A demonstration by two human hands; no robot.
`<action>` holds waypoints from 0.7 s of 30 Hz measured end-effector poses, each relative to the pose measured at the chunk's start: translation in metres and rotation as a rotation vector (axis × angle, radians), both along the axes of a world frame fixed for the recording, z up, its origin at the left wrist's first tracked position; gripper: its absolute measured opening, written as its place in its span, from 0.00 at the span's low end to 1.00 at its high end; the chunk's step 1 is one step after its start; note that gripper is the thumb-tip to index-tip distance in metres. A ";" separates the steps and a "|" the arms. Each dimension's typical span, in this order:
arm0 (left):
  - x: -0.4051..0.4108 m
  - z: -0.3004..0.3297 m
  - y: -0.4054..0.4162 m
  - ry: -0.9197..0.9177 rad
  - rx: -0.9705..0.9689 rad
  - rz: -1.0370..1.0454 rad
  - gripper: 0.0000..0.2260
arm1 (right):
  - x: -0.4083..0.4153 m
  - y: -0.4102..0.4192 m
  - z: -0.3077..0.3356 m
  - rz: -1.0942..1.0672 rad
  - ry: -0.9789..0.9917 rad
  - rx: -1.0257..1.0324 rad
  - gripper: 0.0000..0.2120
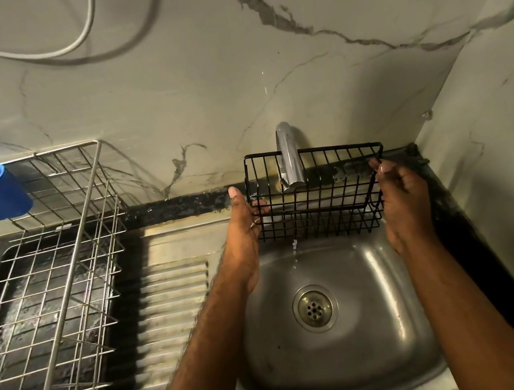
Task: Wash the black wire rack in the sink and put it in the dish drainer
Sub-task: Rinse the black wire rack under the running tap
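Black wire rack [317, 194], one, gripped at its ends by two hands, left [244, 228] and right [402, 200], under one tap [289, 154].

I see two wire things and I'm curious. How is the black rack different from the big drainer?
The rack is black; the drainer is silver metal. The rack is much smaller than the drainer. The rack is held up under the tap by the left hand and right hand; the drainer sits on the counter beside the sink. Both are open wire grids.
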State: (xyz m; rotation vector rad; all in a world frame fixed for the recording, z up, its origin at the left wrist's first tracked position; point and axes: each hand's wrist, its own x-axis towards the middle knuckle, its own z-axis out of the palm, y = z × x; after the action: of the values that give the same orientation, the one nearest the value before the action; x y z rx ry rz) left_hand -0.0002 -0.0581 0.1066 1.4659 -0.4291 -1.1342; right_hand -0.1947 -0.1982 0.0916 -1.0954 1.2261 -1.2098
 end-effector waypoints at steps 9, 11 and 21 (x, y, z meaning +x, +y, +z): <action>0.000 0.003 -0.001 0.005 -0.022 0.013 0.48 | 0.001 0.000 0.003 -0.012 0.017 -0.010 0.12; 0.000 0.003 0.000 0.004 -0.025 0.010 0.49 | 0.002 0.000 0.003 -0.008 0.021 -0.017 0.12; -0.001 0.003 0.001 -0.011 0.000 -0.025 0.50 | -0.001 -0.003 -0.002 -0.008 0.016 -0.017 0.12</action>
State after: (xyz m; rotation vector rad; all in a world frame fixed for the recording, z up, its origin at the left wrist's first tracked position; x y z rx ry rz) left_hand -0.0008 -0.0574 0.1094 1.4704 -0.4566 -1.1468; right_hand -0.1959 -0.2015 0.0894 -1.1157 1.2351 -1.2217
